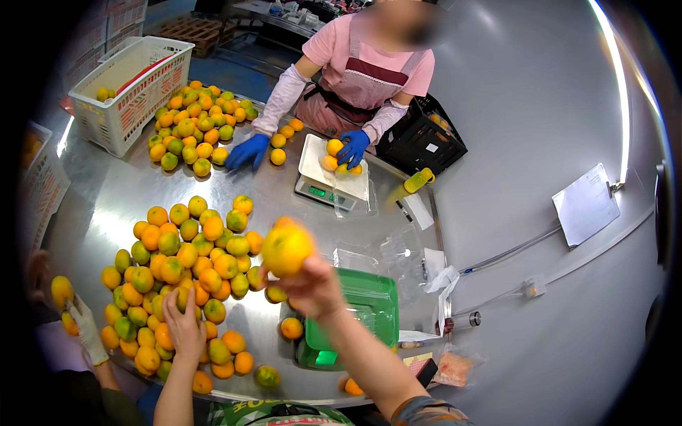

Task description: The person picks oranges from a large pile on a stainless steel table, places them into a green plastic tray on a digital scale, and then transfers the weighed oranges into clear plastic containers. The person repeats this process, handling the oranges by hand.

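Observation:
My right hand (311, 290) is raised close to the camera, holding a yellow mandarin (287, 249). An orange one peeks out behind it, perhaps in the same grasp. Below and right of that hand stands a green weighing scale (386, 287) with a lit display, partly hidden by my forearm, with clear plastic on top. My left hand (184, 326) reaches into the near heap of mandarins (171, 270), orange to green. Its thumb and fingers lie around a yellow-green mandarin (183, 298); whether they grip it is unclear.
Opposite, a person in blue gloves (354, 148) touches fruit on a white scale (341, 175). At left, another person's gloved hand (85, 327) holds mandarins. A second heap (197, 125) lies beside a white crate (114, 122). Clear plastic boxes (402, 255) and a yellow bottle (418, 181) stand right.

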Available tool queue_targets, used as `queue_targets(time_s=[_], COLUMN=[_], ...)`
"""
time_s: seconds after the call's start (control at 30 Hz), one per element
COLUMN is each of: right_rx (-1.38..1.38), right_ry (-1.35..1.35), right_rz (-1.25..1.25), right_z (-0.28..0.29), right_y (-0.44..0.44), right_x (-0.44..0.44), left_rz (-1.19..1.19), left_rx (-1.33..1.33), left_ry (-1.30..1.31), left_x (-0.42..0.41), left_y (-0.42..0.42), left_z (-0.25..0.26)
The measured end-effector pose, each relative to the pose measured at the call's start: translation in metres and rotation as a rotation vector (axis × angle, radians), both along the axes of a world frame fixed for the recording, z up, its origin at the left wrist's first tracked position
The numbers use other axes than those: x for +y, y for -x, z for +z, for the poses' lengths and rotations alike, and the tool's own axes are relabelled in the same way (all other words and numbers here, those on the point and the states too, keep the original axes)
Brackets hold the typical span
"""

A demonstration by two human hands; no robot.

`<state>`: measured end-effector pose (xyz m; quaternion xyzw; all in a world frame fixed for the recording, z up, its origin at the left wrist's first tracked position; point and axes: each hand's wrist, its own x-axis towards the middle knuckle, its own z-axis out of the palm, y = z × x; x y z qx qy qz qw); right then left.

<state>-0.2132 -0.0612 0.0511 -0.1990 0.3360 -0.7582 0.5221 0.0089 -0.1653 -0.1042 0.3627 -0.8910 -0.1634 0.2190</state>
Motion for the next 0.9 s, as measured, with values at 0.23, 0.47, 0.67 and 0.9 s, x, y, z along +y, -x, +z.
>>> queue_targets(time_s=[0.23,0.47,0.67,0.9], right_rx=[-0.875,-0.758,-0.729,-0.655], right_ry=[-0.096,-0.142,-0.095,-0.192], right_rz=[0.279,0.129,0.025,-0.068], right_z=[-0.122,-0.099,-0.085,-0.065], right_y=[-0.109,-0.091,-0.077,-0.059], right_x=[0.135,0.194,0.212,0.214], left_rz=[0.096,0.018,0.013,0.087], left_rx=[-0.092,-0.088,-0.078,0.197], left_ry=[-0.070,0.063,0.108,-0.067], left_x=[0.004,0.007,0.002,0.003], left_y=[0.002,0.005,0.005,0.003], left_z=[-0.006,-0.008,-0.027,0.005])
